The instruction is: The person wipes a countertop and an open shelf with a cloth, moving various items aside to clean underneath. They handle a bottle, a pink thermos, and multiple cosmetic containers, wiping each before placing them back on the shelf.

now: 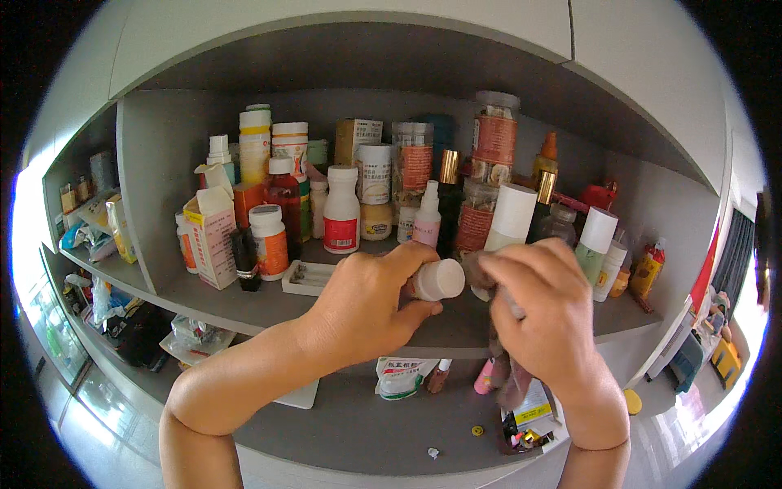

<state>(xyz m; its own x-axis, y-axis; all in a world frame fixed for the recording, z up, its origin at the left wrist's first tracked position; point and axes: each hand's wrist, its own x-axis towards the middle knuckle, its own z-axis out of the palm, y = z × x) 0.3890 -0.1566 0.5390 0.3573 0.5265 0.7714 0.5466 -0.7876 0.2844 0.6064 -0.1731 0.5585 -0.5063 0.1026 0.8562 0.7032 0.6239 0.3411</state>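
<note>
My left hand [358,297] is closed round a small bottle [441,280], tipped so that its white cap faces right. Most of its body is hidden by my fingers. Just to the right, my right hand [550,310] grips a greyish-brown cloth [513,383], bunched near the cap and hanging below the shelf edge. Behind my hands, a pink spray bottle [426,216] and a white bottle with a red label [341,212] stand on the shelf. A large white-capped bottle [513,213] rises behind my right hand.
Bottles and jars crowd the upper shelf [220,297], among them an orange-labelled bottle [269,243] and a carton [213,232]. A white tray [311,277] lies near its front edge. On the lower shelf [350,432] are a white pouch [401,377] and an open box [533,416] of small items.
</note>
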